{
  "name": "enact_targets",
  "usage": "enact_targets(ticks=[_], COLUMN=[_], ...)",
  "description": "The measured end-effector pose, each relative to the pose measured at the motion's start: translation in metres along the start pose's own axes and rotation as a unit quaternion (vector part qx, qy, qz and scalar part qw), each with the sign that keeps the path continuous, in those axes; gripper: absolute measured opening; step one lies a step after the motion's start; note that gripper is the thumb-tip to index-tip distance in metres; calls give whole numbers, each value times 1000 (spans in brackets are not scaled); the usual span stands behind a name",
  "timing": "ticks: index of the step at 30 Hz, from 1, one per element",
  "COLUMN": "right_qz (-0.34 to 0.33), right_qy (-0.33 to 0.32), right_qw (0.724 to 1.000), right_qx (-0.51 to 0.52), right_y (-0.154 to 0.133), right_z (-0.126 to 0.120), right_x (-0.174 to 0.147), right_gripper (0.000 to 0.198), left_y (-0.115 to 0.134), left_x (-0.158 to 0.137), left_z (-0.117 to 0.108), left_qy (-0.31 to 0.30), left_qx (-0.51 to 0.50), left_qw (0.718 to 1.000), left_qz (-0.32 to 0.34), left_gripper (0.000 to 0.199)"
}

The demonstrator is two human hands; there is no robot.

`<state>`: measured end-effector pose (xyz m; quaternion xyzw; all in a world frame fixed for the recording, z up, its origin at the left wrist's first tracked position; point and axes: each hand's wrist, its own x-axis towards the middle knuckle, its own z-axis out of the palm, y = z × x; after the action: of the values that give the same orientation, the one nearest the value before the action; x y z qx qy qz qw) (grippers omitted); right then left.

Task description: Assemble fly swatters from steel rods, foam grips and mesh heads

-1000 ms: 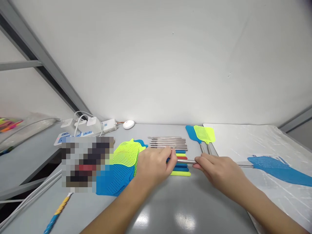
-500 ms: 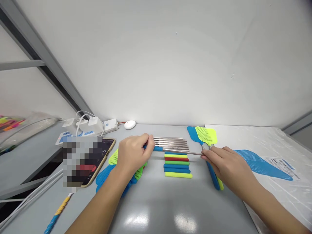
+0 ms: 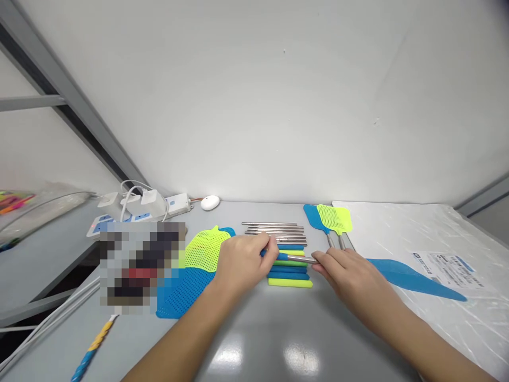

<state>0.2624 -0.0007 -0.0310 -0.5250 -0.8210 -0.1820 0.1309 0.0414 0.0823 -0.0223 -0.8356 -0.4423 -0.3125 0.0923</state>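
Note:
A fly swatter spans my two closed hands. My left hand [image 3: 246, 262] is wrapped round its blue handle [image 3: 281, 256], and my right hand [image 3: 353, 270] pinches the metal rod [image 3: 302, 259]. Past my right hand extends a blue mesh swatter head [image 3: 415, 278], seen nearly edge-on; its join to the rod is hidden. Beneath the held swatter lie several coloured handles in a row, among them a yellow-green handle [image 3: 290, 283]. Several loose metal rods [image 3: 274, 228] lie behind them. Loose blue [image 3: 185, 292] and yellow-green swatter heads [image 3: 207, 249] rest left of my left hand.
Two swatters with rods, one blue [image 3: 315, 216] and one yellow-green [image 3: 336, 218], lie behind my right hand. White plastic-wrapped packaging [image 3: 437, 228] covers the right side. A power strip [image 3: 139, 217] with chargers, a partly blurred phone [image 3: 147, 265] and cables occupy the left.
My left hand has moved right and my right hand slightly left, so less rod shows between them. The held blue head has turned nearly edge-on. The loose heads on the left are more exposed.

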Motion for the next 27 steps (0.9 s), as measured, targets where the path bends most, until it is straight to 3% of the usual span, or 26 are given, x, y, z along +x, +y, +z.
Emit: enact_targets(ticks=[5,10,14,17,22,27], right_qz=[71,133,107,95,43,51], right_qy=[40,64,32,42,59,62], right_qw=[991,978,985,988,992,992], right_qx=[-109,-145,-133,-117,-99,-94], right_y=[0,37,55,44,14,14], right_z=[-14,-15,-3,4,9,13], right_x=[0,-4,-10,-12,-12,-9], right_gripper=[40,47,46,50,48,46], left_y=[-11,-29,-37,-27,4,8], left_x=[3,7,10,9,1,-1], left_z=[-1,-7,-14,-14,-6,-7], left_qy=[38,68,78,79,54,25], left_qx=[41,64,58,48,23,8], left_qw=[998,995,993,992,998,999], left_qz=[-25,-48,-73,-83,-33,-39], left_gripper=[39,40,43,43,41,41])
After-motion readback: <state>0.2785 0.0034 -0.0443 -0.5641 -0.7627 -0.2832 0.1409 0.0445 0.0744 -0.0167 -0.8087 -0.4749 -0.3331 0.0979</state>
